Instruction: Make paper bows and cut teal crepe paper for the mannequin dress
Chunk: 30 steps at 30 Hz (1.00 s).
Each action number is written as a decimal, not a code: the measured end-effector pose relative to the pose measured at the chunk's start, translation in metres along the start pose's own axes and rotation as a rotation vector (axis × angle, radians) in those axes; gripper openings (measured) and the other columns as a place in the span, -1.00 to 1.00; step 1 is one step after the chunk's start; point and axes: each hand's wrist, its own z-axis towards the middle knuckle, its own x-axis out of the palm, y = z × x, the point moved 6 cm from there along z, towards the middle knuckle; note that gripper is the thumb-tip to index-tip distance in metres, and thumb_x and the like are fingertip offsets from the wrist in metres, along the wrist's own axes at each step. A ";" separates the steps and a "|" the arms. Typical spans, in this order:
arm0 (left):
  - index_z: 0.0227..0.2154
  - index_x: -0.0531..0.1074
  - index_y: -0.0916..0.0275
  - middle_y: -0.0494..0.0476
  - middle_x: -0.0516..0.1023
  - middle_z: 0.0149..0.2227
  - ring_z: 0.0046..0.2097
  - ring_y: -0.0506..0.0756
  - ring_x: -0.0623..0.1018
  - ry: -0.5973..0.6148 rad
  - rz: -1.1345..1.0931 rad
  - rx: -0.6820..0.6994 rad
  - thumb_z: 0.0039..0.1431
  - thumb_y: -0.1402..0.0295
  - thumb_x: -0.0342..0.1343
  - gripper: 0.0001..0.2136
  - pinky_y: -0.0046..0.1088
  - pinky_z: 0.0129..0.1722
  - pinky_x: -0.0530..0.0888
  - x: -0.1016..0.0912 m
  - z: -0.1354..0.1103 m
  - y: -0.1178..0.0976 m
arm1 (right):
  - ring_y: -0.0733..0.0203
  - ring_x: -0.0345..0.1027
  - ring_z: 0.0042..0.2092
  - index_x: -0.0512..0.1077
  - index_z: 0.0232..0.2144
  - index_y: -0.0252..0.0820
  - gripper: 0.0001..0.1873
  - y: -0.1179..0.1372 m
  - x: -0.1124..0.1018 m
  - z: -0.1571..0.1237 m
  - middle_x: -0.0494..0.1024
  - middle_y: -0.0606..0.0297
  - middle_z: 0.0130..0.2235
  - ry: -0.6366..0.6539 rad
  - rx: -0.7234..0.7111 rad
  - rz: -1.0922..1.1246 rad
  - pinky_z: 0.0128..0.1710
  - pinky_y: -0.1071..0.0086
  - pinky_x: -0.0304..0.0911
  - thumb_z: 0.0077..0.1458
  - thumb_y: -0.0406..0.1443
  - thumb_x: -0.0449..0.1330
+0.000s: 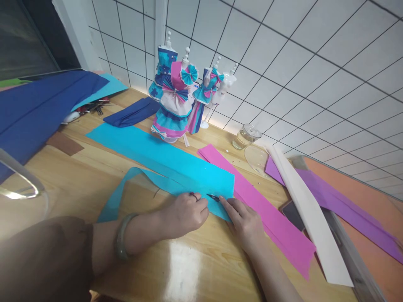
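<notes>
Across the table lies a folded turquoise crepe paper sheet (163, 153). A narrow strip of the same paper (118, 197) runs loose along its near side and curls to the left. My left hand (185, 214), with a ring and a bangle, is closed in a pinch on the near edge of the paper. My right hand (245, 220) is closed around a small dark pointed cutting tool (213, 197), its tip pointing left over the paper near my left fingers. Whether it is scissors or a knife, I cannot tell; its grip is hidden by my fingers.
Pink paper (267, 205), white paper (310, 214) and purple paper (340, 199) lie to the right. Small dress forms in paper dresses (176, 100) stand at the back, near a glass cup (245, 136). Navy paper (37, 105) covers the left; a dark phone-like object (291, 214) is partly covered.
</notes>
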 end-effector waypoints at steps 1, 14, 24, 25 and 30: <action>-0.48 0.24 0.28 0.13 0.31 -0.45 -0.38 0.11 0.32 -0.002 0.001 -0.001 0.06 0.54 -0.08 -0.92 -0.38 -0.52 0.24 0.000 0.000 0.000 | 0.20 0.31 -0.30 0.18 0.06 -0.25 -0.57 0.001 0.000 0.000 0.43 0.13 -0.28 0.006 -0.001 0.000 -0.42 0.39 0.23 0.11 -0.44 -0.04; -0.48 0.26 0.29 0.15 0.33 -0.46 -0.38 0.09 0.32 -0.003 -0.012 0.005 0.08 0.55 -0.11 -0.90 -0.39 -0.50 0.24 -0.001 0.000 0.000 | 0.18 0.30 -0.30 0.20 0.05 -0.25 -0.57 0.002 0.001 -0.001 0.44 0.11 -0.26 -0.006 -0.002 0.031 -0.41 0.36 0.24 0.11 -0.44 -0.04; -0.50 0.25 0.29 0.14 0.33 -0.48 -0.41 0.10 0.35 -0.018 0.003 0.013 0.06 0.56 -0.12 -0.89 -0.39 -0.54 0.26 -0.003 0.000 -0.003 | 0.17 0.32 -0.28 0.21 0.05 -0.23 -0.57 0.001 0.001 -0.002 0.45 0.10 -0.26 -0.036 -0.024 0.036 -0.41 0.36 0.26 0.11 -0.42 -0.03; -0.50 0.25 0.29 0.14 0.33 -0.49 -0.42 0.10 0.36 -0.015 0.008 0.012 0.06 0.56 -0.12 -0.89 -0.39 -0.55 0.27 -0.003 0.000 -0.003 | 0.17 0.32 -0.27 0.21 0.06 -0.23 -0.57 0.001 0.000 -0.002 0.45 0.10 -0.26 -0.036 -0.025 0.039 -0.40 0.35 0.26 0.11 -0.43 -0.04; -0.46 0.25 0.30 0.10 0.34 -0.55 -0.56 0.08 0.36 0.037 -0.002 -0.005 -0.01 0.60 -0.10 -0.90 -0.41 -0.65 0.23 0.002 -0.003 -0.004 | 0.17 0.32 -0.28 0.20 0.06 -0.24 -0.55 0.003 -0.002 -0.001 0.45 0.11 -0.27 -0.044 -0.030 0.038 -0.41 0.35 0.26 0.10 -0.46 -0.06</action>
